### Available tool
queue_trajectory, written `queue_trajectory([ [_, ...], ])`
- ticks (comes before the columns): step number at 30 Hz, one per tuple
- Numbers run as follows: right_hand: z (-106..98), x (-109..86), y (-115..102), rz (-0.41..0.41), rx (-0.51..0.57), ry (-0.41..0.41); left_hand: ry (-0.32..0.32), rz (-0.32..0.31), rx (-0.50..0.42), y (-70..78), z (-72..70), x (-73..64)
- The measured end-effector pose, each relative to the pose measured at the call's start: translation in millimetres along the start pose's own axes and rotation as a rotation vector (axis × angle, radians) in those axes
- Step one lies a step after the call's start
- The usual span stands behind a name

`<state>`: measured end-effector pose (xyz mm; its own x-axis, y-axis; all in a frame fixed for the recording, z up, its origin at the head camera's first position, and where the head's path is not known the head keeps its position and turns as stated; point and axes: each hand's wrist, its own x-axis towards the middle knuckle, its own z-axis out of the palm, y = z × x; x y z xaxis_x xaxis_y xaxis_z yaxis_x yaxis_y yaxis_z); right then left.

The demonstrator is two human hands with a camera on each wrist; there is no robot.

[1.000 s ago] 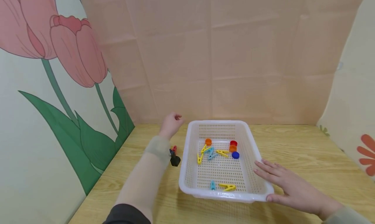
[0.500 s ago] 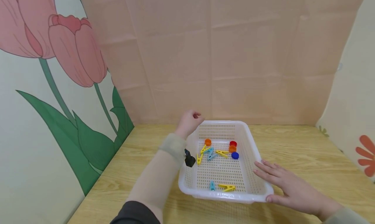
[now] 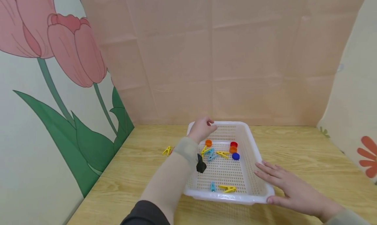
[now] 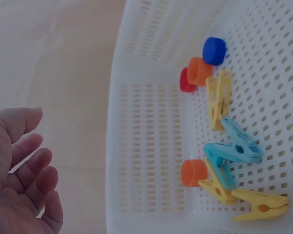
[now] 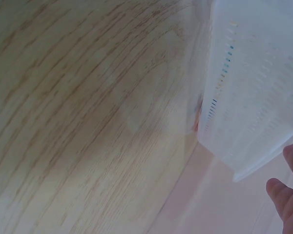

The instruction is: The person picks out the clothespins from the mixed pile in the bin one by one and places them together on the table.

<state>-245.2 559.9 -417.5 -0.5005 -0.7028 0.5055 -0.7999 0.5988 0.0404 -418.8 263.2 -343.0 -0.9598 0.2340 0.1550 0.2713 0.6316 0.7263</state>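
My left hand (image 3: 202,129) hovers over the far left part of a white perforated plastic basket (image 3: 218,196). In the left wrist view that hand (image 4: 20,170) has loosely bent fingers and nothing in it. Several yellow (image 3: 222,154) and light blue clothespins (image 4: 234,151) lie on the basket floor, near orange (image 4: 193,173), red (image 4: 187,80) and blue bottle caps (image 4: 214,51). Close to the near side sit a yellow clothespin (image 3: 228,188) and a blue clothespin (image 3: 213,186). Fairly straight fingers of my right hand (image 3: 290,189) rest on the basket's near right rim.
Left of the basket, on the wooden table (image 3: 123,179), lies a yellow clothespin (image 3: 167,150); a reddish item (image 3: 172,149) beside it is mostly hidden by my left sleeve. A pinkish sheet (image 3: 229,61) hangs behind the table, and a tulip-painted wall (image 3: 29,127) stands left.
My left hand has travelled right, from beside the basket to over its far left part. The yellow clothespin on the table has come into sight. My right hand stays on the rim.
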Motion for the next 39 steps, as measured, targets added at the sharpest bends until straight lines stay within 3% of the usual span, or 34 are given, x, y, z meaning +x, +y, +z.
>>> queue_trajectory([
  [13, 0.9, 1.9, -11.4, 0.005, 0.007, 0.012, -0.077, 0.005, 0.096, -13.4, 24.8, -1.2],
  [20, 2.3, 0.8, -15.9, 0.020, 0.000, 0.007, -0.128, 0.006, 0.285, -25.4, 36.2, -4.7],
  [24, 2.6, 0.4, -18.9, 0.022, -0.011, 0.009, -0.156, 0.023, 0.336, -30.8, 42.1, -5.7],
  [33, 3.8, -0.2, -26.3, 0.040, -0.011, 0.009, -0.266, -0.060, 0.455, -41.7, 64.8, -4.0],
  [39, 3.8, -1.0, -27.8, 0.044, -0.016, 0.003, -0.358, -0.091, 0.590, -39.8, 65.7, -13.2],
])
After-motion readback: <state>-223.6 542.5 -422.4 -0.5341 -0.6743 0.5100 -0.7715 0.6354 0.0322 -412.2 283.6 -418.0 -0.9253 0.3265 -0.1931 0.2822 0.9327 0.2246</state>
